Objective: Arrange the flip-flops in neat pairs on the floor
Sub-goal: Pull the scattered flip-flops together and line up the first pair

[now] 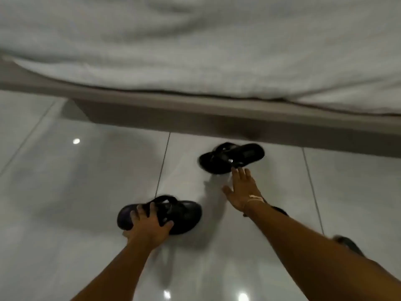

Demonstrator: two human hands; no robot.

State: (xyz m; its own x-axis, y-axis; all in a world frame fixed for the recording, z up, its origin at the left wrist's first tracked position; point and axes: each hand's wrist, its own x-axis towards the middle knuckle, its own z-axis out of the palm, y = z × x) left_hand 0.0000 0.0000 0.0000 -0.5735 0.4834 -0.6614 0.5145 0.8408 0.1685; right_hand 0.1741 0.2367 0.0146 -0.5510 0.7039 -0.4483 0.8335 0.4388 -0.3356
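A black flip-flop lies crosswise on the glossy tiled floor near the middle. My left hand grips it from the near side, fingers curled over its straps and sole. A second black flip-flop lies farther away, close to the bed base. My right hand is stretched toward it with fingers spread, the fingertips just at its near edge, holding nothing. More dark footwear shows partly behind my right forearm; another dark piece peeks out by my right wrist.
A bed with a white duvet fills the top of the view. Its grey-brown base runs across just beyond the far flip-flop. Open floor tiles stretch to the left.
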